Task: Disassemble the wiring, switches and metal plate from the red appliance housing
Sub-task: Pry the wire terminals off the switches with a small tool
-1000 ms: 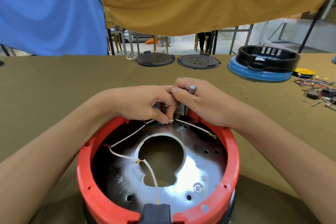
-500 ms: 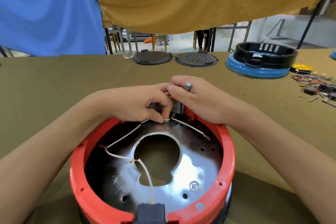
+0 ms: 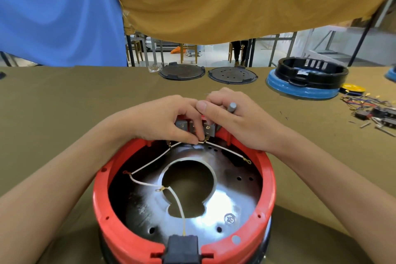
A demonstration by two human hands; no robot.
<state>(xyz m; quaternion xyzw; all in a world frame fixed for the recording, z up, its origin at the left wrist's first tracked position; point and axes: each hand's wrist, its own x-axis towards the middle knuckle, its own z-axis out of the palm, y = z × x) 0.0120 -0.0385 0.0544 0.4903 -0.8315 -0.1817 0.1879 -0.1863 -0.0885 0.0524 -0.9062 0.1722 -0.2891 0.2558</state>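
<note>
The housing (image 3: pixel 265 180) looks like matt red plastic; the plate (image 3: pixel 222 201) inside is glossy, scuffed metal. Matt olive cloth covers the table (image 3: pixel 64 103). Wires (image 3: pixel 150 162) seem white-sheathed.

The appliance housing (image 3: pixel 265 178) stood on the worktop (image 3: pixel 64 113) nearest the camera, a metal plate (image 3: pixel 225 199) and wires (image 3: pixel 150 163) inside it. Both hands met at its far rim, the left hand (image 3: pixel 165 120) beside the right hand (image 3: pixel 237 122), over the switches (image 3: pixel 192 127). Two lids (image 3: pixel 182 72) lay behind; a loose pile of wiring (image 3: pixel 372 111) lay far right.
</note>
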